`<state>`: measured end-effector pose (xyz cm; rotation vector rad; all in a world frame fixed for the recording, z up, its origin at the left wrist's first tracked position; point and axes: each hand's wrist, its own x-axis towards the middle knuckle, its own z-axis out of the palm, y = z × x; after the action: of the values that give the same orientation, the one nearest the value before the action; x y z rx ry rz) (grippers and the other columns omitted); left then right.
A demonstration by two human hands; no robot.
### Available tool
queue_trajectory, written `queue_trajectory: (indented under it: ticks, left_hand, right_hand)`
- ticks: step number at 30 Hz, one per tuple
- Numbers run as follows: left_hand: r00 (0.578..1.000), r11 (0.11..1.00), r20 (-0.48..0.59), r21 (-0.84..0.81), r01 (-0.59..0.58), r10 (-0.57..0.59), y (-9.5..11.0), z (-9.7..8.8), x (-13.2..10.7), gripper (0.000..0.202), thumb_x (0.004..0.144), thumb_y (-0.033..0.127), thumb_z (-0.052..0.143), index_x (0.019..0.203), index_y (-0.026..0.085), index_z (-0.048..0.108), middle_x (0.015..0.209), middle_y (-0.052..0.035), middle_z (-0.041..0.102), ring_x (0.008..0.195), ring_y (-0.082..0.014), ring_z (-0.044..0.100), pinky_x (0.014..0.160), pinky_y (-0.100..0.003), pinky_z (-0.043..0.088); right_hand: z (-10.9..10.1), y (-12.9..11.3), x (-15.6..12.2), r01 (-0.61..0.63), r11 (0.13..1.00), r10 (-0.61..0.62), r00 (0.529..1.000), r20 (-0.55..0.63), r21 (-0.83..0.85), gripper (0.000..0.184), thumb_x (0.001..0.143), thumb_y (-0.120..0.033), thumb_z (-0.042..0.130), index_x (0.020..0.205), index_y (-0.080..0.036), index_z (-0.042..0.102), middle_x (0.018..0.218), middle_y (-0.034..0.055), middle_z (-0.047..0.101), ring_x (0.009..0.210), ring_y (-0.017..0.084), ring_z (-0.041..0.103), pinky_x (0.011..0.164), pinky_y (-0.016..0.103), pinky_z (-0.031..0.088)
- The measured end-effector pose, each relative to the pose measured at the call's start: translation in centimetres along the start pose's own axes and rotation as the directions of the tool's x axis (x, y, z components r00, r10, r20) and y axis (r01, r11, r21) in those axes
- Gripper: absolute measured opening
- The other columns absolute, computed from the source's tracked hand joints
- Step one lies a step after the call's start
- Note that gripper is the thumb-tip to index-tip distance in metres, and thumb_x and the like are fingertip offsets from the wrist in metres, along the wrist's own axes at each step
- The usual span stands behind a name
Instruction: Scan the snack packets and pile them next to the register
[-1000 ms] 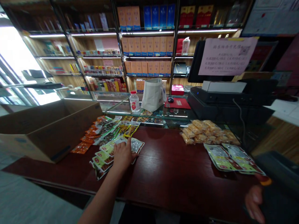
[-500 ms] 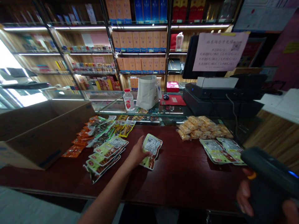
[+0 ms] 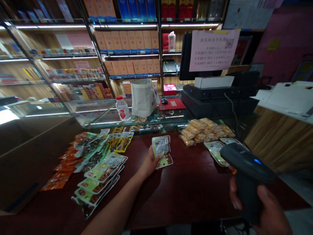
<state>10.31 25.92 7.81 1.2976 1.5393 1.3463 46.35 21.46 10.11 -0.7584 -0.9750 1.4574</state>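
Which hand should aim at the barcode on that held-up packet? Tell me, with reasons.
Right, probably. The right hand grips the scanner, whose head faces the snack packet. The left hand is occupied holding that packet upright above the table.

The counter is dark reddish-brown wood. The snack packet above it is pale green and white with a printed grey panel and an orange-red lower edge. The barcode scanner is black with 1 small blue light. Left of the packet lie green-and-white packets and orange packets; right of it, golden-yellow snack bags.
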Motion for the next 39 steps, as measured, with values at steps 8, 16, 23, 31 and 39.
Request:
queue_trajectory:
  ticks: [8, 16, 23, 31, 39]
  left_hand:
    - [0.996, 0.996, 0.083, 0.088, 0.010, -0.017, 0.0, 0.9, -0.9, 0.026, 0.080, 0.028, 0.063, 0.102, 0.015, 0.066, 0.105, -0.0091, 0.075, 0.093, -0.0252, 0.071, 0.083, -0.036, 0.056]
    - [0.993, 0.932, -0.040, 0.351, -0.088, 0.108, 1.0, 0.6, -1.3, 0.021, 0.087, 0.028, 0.054, 0.101, 0.016, 0.066, 0.095, -0.0082, 0.075, 0.086, -0.0220, 0.071, 0.078, -0.030, 0.052]
    - [0.990, 0.886, -0.073, 0.459, -0.071, 0.117, 1.7, 0.6, -1.6, 0.014, 0.089, 0.024, 0.053, 0.095, 0.018, 0.065, 0.085, -0.0052, 0.074, 0.080, -0.0193, 0.070, 0.073, -0.026, 0.049]
    - [0.992, 0.845, -0.084, 0.534, -0.039, 0.099, 1.4, 0.5, -1.3, 0.017, 0.090, 0.030, 0.055, 0.093, 0.016, 0.064, 0.086, -0.0097, 0.074, 0.077, -0.0216, 0.069, 0.069, -0.028, 0.047]
    - [0.989, 0.885, -0.105, 0.463, -0.046, 0.106, 1.3, 0.6, -1.1, 0.017, 0.088, 0.030, 0.054, 0.092, 0.018, 0.065, 0.083, -0.0064, 0.073, 0.077, -0.0201, 0.068, 0.071, -0.027, 0.048]
  right_hand:
    - [1.8, 2.5, 1.2, -0.065, 0.998, 0.066, 0.993, 0.100, -0.016, 0.043, 0.090, -0.055, 0.054, 0.098, -0.017, 0.070, 0.071, 0.0082, 0.067, 0.048, 0.016, 0.056, 0.047, 0.028, 0.046]
    - [7.2, 2.3, 0.4, -0.127, 0.980, 0.146, 0.982, 0.121, -0.156, 0.043, 0.089, -0.058, 0.057, 0.088, -0.016, 0.067, 0.060, 0.0035, 0.063, 0.044, 0.011, 0.050, 0.044, 0.023, 0.036]
    - [7.8, 2.7, -0.1, -0.158, 0.968, 0.201, 0.953, 0.226, -0.195, 0.042, 0.090, -0.057, 0.055, 0.082, -0.017, 0.063, 0.057, 0.0020, 0.060, 0.046, 0.012, 0.051, 0.046, 0.023, 0.038]
    - [8.4, 1.9, -0.4, -0.175, 0.961, 0.222, 0.949, 0.222, -0.215, 0.048, 0.088, -0.062, 0.056, 0.081, -0.015, 0.064, 0.061, 0.0040, 0.062, 0.046, 0.011, 0.048, 0.046, 0.024, 0.034]
    - [8.2, 1.4, -0.6, -0.182, 0.973, 0.209, 0.957, 0.201, -0.144, 0.048, 0.085, -0.061, 0.060, 0.080, -0.014, 0.067, 0.063, 0.0033, 0.062, 0.042, 0.009, 0.045, 0.043, 0.022, 0.029]
